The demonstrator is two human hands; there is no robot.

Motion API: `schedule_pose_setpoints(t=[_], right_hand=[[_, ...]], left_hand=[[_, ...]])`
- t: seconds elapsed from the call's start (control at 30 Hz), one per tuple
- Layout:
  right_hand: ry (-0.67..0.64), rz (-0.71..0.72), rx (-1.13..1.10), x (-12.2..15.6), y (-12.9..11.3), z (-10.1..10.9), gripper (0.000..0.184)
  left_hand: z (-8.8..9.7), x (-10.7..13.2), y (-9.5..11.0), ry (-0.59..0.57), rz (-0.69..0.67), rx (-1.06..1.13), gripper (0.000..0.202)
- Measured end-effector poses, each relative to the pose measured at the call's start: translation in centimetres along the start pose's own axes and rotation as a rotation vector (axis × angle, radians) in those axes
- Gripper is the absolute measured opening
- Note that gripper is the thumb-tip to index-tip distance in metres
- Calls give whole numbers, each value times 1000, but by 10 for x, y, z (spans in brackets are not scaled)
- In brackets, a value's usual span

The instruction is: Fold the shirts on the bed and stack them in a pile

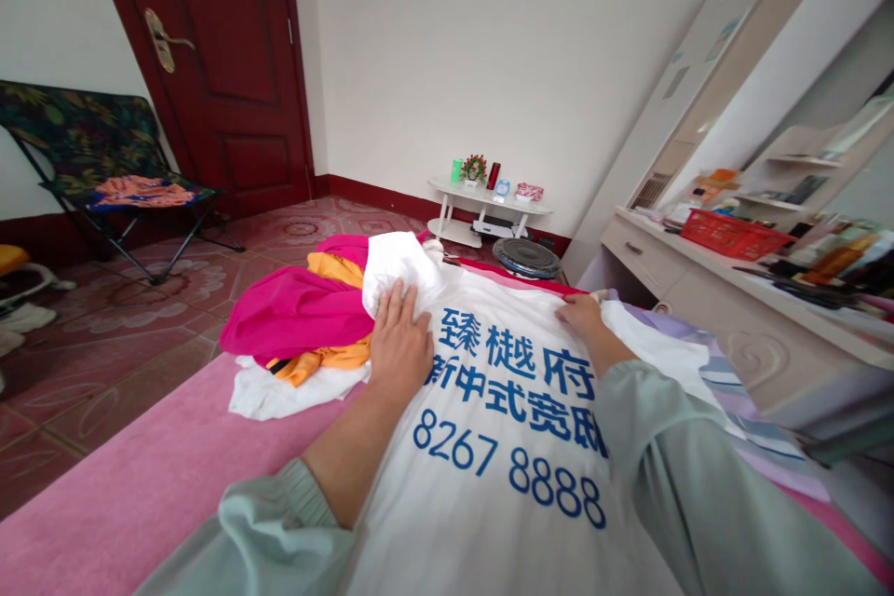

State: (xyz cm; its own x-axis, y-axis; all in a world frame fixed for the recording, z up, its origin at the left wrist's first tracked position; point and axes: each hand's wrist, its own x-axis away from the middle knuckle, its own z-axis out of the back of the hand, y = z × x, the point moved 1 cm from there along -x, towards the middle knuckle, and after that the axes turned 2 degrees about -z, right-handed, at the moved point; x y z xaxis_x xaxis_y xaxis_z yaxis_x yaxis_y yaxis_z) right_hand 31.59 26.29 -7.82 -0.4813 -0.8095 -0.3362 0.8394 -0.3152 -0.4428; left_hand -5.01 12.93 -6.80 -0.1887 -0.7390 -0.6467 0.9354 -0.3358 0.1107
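A white T-shirt (489, 494) with blue printed characters and digits lies spread out in front of me, its top end away from me. My left hand (401, 345) rests flat at its upper left, fingers stretched out over a bunched white part of the cloth. At the upper right edge, my right hand (585, 318) has its fingers curled on the shirt's fabric, thumb side inward; the fingertips are partly hidden. Left of the shirt is a heap of clothes: a magenta garment (293, 312), an orange garment (328, 361) and a white cloth (279, 391).
Everything lies on a pink-covered bed (140, 484). On the right are folded clothes (663, 335) and a dresser (698, 275) carrying a red basket (733, 235). A low white table (447, 189) stands by the wall, a folding chair (84, 144) near the red door (216, 37).
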Motion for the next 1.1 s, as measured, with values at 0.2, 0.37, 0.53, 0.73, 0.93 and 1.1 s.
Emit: schedule_pose_setpoints(t=[0.2,0.37,0.53,0.73,0.93,1.1], right_hand=[[-21,59,45,24,-12,-7,57],[-128,330,110,56,-37,-19,57],[-495,288,205,64,-51,-14,63],[-377,474,156,144,-58,37,69],[-533,614,81,261,-14,117,67],[-455,475,154,286,34,135,65]], left_hand=[[0,0,0,-6,-2,3,29],[-1,1,0,-7,-1,-16,30],[1,1,0,-1,-5,-7,30],[1,1,-4,17,-16,6,30],[3,2,-5,25,-35,6,29],[7,5,-2,71,-105,74,39]])
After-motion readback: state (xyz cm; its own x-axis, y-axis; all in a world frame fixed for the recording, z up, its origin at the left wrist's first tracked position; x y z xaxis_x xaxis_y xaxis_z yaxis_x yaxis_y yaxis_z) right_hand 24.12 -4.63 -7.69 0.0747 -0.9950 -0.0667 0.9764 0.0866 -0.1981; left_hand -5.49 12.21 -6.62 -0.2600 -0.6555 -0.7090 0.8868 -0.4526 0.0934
